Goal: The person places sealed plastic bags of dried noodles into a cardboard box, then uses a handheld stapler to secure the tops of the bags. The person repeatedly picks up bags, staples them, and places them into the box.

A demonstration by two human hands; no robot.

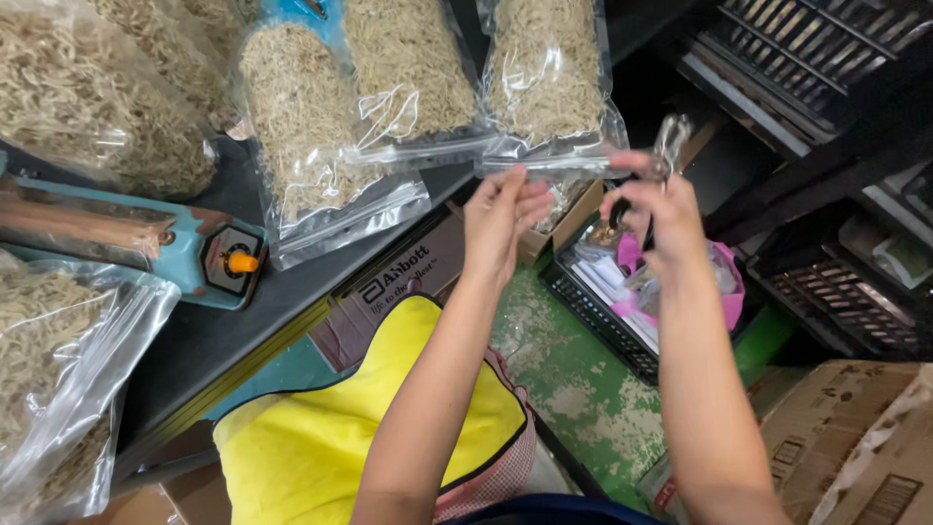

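above crate (593,311) — both hands (505,216) (653,209) pinch noodle-filled bag (546,83).

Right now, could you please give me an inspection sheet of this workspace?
Surface: dark worktable, edge bare.
Job's things: clear noodle bag, open end pinched by left hand and right hand; right hand also holds scissors.
Clutter: more filled bags, teal heat sealer.
Grippers: both hands shut on the bag.
Cables: nothing seen.
Surroundings: green floor, black basket, cardboard boxes.
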